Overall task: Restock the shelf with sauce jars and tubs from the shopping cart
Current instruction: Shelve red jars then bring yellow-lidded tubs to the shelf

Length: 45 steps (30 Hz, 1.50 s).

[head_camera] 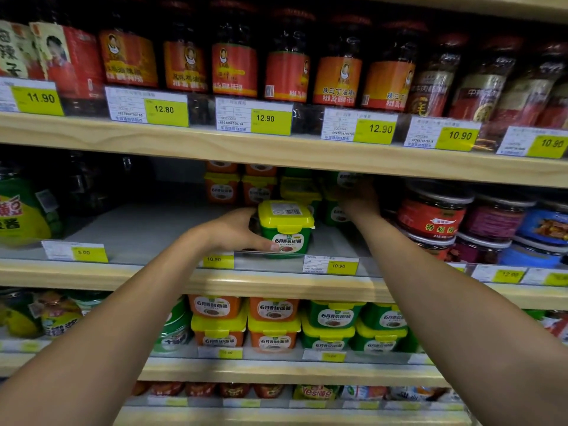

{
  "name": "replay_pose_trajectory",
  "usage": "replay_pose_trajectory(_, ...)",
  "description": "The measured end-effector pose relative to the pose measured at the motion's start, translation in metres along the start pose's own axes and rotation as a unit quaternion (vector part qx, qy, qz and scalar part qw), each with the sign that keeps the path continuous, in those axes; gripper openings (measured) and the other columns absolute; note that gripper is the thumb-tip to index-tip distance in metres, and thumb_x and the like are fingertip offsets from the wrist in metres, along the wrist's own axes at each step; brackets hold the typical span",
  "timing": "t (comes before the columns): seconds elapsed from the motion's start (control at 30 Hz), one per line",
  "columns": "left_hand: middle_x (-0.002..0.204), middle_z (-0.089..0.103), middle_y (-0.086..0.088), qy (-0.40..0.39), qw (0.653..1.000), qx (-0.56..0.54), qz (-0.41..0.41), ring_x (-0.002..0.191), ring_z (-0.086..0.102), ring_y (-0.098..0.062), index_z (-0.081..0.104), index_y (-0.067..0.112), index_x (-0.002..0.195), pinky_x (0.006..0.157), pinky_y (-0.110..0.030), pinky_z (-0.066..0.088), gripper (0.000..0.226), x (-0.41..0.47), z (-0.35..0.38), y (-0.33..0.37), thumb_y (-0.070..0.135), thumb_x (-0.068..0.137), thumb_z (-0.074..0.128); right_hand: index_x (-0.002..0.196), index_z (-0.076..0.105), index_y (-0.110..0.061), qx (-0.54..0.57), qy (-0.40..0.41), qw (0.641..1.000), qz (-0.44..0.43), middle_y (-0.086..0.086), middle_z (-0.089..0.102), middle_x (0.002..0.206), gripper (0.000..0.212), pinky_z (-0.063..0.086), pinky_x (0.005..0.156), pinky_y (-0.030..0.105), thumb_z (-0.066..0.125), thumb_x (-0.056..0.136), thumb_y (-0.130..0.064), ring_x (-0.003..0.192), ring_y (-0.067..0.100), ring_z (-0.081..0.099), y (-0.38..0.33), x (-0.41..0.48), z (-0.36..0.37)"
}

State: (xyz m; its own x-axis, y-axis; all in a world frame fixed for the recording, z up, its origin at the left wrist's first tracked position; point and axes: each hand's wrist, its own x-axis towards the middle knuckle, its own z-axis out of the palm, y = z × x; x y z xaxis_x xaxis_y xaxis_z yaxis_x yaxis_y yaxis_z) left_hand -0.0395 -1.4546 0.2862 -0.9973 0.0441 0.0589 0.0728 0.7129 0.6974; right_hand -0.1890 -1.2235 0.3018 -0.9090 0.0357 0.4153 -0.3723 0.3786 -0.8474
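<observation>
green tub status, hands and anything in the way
Left hand grips green tub, front of middle shelf. Right hand on rear green tubs, grip unclear. Orange tubs stacked behind.

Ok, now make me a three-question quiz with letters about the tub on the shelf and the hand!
1. Which shelf holds the green tub that the left hand has? A the highest; B the second from the top; C the lowest.
2. What colour is its lid? A red; B blue; C yellow.
3. What is the left hand doing? A gripping the tub; B lying flat on the board; C pulling a price tag.

Answers: 1 B, the tub stands at the front of the second shelf. 2 C, the lid is bright yellow. 3 A, the thumb and fingers curl round the tub.
</observation>
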Motion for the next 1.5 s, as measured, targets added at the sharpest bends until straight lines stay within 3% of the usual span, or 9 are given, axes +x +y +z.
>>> replay_pose_trajectory(0.27, 0.135, 0.06, 0.009, 0.011, 1.0, -0.018, 0.021, 0.12, 0.059, -0.009, 0.04, 0.026, 0.148, 0.106, -0.028, 0.046, 0.092, 0.002, 0.003, -0.003, 0.029, 0.072, 0.092, 0.148, 0.042, -0.009, -0.048, -0.003, 0.997, 0.052, 0.012, 0.054, 0.145, 0.104, 0.044, 0.106, 0.034, 0.081, 0.069, -0.064, 0.132, 0.024, 0.052, 0.016, 0.012, 0.015)
replay_pose_trajectory(0.57, 0.137, 0.057, 0.009, 0.012, 1.0, -0.015, 0.016, 0.125, 0.056, -0.012, 0.039, 0.027, 0.149, 0.108, -0.029, 0.043, 0.095, 0.001, 0.002, 0.004, 0.027, 0.071, 0.093, 0.106, 0.071, -0.006, -0.253, -0.156, 0.954, -0.035, 0.018, 0.07, 0.11, 0.026, 0.05, 0.085, 0.037, 0.058, 0.096, -0.026, 0.105, 0.036, 0.064, -0.017, -0.058, -0.027)
replay_pose_trajectory(0.7, 0.133, 0.061, 0.005, -0.038, 0.999, 0.023, -0.03, 0.119, 0.057, -0.014, 0.051, 0.025, 0.14, 0.101, -0.027, 0.042, 0.074, -0.003, -0.007, 0.013, 0.032, 0.076, 0.088, 0.086, 0.07, -0.005, -0.233, -0.297, 0.924, -0.066, 0.0, 0.062, 0.071, 0.021, 0.042, 0.065, 0.028, 0.055, 0.096, -0.015, 0.068, 0.016, 0.057, -0.028, -0.085, -0.03)
replay_pose_trajectory(0.8, 0.124, 0.057, 0.009, -0.043, 0.997, 0.047, -0.038, 0.114, 0.054, -0.011, 0.054, 0.023, 0.139, 0.097, -0.025, 0.039, 0.068, -0.007, -0.008, 0.022, 0.033, 0.08, 0.085, 0.083, 0.066, -0.004, -0.221, -0.341, 0.911, -0.066, -0.002, 0.059, 0.067, 0.017, 0.039, 0.059, 0.028, 0.059, 0.096, -0.014, 0.065, 0.013, 0.054, -0.038, -0.093, -0.028)
replay_pose_trajectory(0.9, 0.132, 0.058, 0.01, -0.031, 0.998, 0.049, -0.037, 0.12, 0.056, -0.013, 0.052, 0.023, 0.14, 0.107, -0.031, 0.042, 0.074, -0.008, -0.007, 0.023, 0.037, 0.076, 0.088, 0.093, 0.07, -0.009, -0.194, -0.334, 0.92, -0.073, -0.002, 0.068, 0.079, 0.007, 0.05, 0.067, 0.028, 0.069, 0.09, -0.016, 0.079, 0.016, 0.063, -0.038, -0.1, -0.023)
replay_pose_trajectory(1.03, 0.136, 0.059, 0.007, 0.018, 0.999, 0.042, -0.008, 0.121, 0.057, -0.014, 0.05, 0.023, 0.141, 0.105, -0.033, 0.048, 0.072, -0.005, -0.015, 0.03, 0.035, 0.08, 0.085, 0.115, 0.07, -0.012, -0.137, -0.251, 0.956, -0.07, 0.003, 0.073, 0.112, 0.03, 0.054, 0.087, 0.034, 0.075, 0.087, -0.02, 0.103, 0.02, 0.067, -0.036, -0.101, -0.019)
replay_pose_trajectory(1.17, 0.121, 0.061, 0.006, 0.067, 0.996, -0.046, 0.025, 0.109, 0.064, -0.014, 0.044, 0.023, 0.138, 0.082, -0.033, 0.062, 0.064, 0.007, -0.017, 0.043, 0.02, 0.085, 0.081, 0.113, 0.07, -0.011, -0.086, -0.15, 0.981, -0.083, 0.009, 0.073, 0.114, 0.028, 0.048, 0.079, 0.029, 0.075, 0.087, -0.021, 0.104, 0.026, 0.067, -0.04, -0.093, -0.018)
replay_pose_trajectory(1.33, 0.135, 0.06, -0.006, 0.14, 0.983, -0.11, 0.043, 0.12, 0.062, -0.024, 0.049, 0.017, 0.135, 0.09, -0.043, 0.061, 0.068, 0.028, -0.004, 0.051, 0.03, 0.08, 0.086, 0.115, 0.062, -0.02, -0.041, -0.122, 0.99, -0.05, 0.01, 0.071, 0.112, 0.035, 0.057, 0.084, 0.054, 0.065, 0.086, -0.04, 0.1, 0.033, 0.068, -0.027, -0.066, -0.006)
replay_pose_trajectory(1.5, 0.129, 0.056, -0.003, 0.203, 0.968, -0.128, 0.073, 0.118, 0.056, -0.021, 0.052, 0.012, 0.133, 0.093, -0.033, 0.058, 0.046, 0.045, 0.007, 0.058, 0.019, 0.094, 0.073, 0.111, 0.061, -0.005, -0.129, -0.097, 0.982, -0.102, 0.021, 0.067, 0.112, 0.025, 0.053, 0.083, 0.053, 0.058, 0.096, -0.025, 0.101, 0.04, 0.064, -0.028, -0.043, 0.004)
